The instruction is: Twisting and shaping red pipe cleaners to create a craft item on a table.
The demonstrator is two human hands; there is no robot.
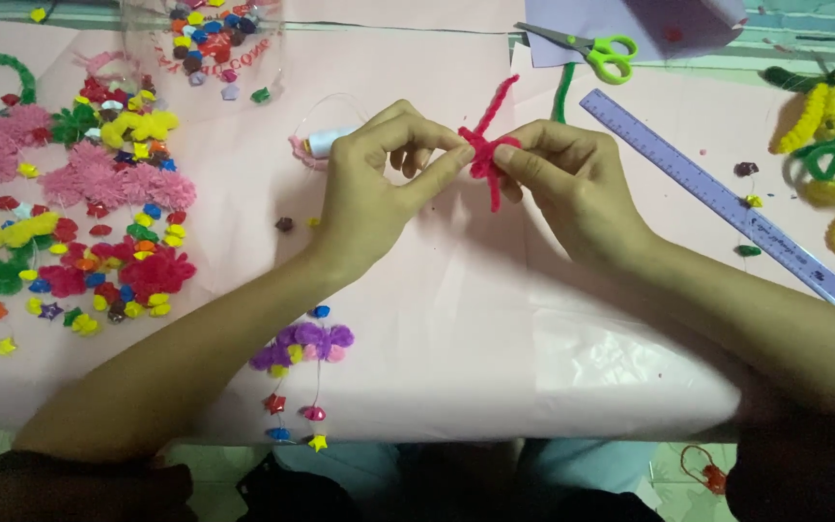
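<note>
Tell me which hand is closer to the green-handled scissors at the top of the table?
The right hand. It pinches the red pipe cleaner just below the scissors, with bare table between them. The left hand holds the same pipe cleaner from the other side, farther off.

A low table (pixel 456 377) fills nearly the whole view, its top spread with pale pink paper (pixel 417 251) and a sheet of thin clear plastic that wrinkles and catches a soft glare near the front edge. Along the far edge, strips of a green striped covering (pixel 804 19) show beyond the pink. Below the near edge a little pale green floor (pixel 678 474) shows in shadow, and the light over everything is even, dim and slightly pinkish.
</note>
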